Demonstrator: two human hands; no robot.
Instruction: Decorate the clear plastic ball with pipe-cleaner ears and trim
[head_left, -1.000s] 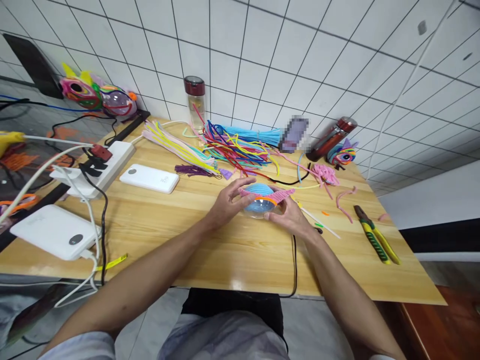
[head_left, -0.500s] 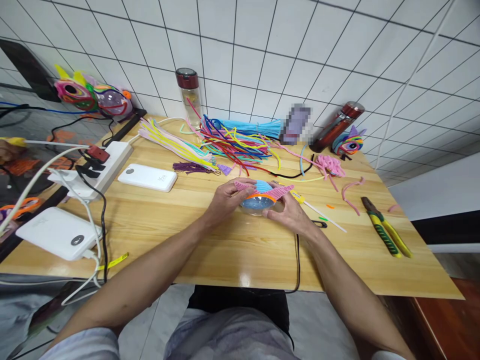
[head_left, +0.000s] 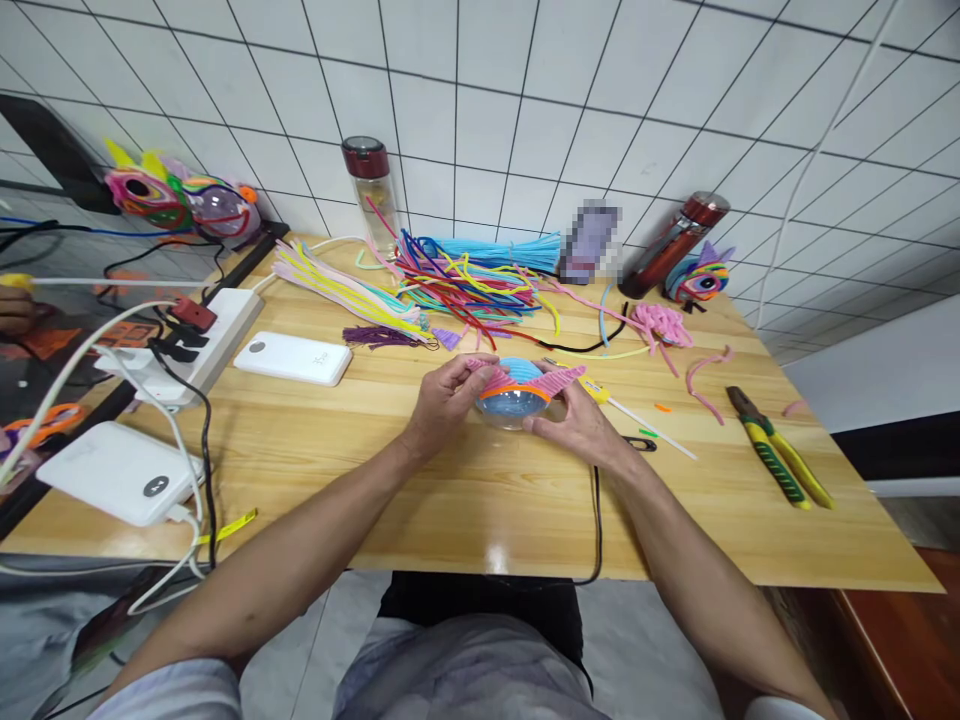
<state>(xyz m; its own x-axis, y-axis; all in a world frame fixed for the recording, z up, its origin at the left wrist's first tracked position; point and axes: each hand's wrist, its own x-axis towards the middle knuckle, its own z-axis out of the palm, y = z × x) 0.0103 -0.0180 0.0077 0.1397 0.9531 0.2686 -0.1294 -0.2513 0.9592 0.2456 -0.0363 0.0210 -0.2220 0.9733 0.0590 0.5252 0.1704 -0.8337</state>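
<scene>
A clear round ball [head_left: 514,405] with a blue fuzzy top, an orange band and two pink pointed pieces is held above the wooden table [head_left: 450,510]. My left hand [head_left: 448,400] pinches the left pink piece [head_left: 491,378] between thumb and fingers. Around the ball's right side wraps my right hand [head_left: 574,420], its thumb at the lower front and its other fingers partly hidden behind. The right pink piece [head_left: 559,379] sticks out over that hand.
Colourful fuzzy stems [head_left: 465,280] lie at the back between a clear bottle [head_left: 371,195] and a red flask [head_left: 675,245]. Pliers [head_left: 772,450] rest at right. White power banks [head_left: 292,358] and a power strip [head_left: 217,335] are at left. Decorated balls [head_left: 180,200] stand back left.
The camera view has shifted slightly. My left hand's fingers have drawn together on the left pink piece, and more of the blue top shows. My right hand keeps its hold on the ball.
</scene>
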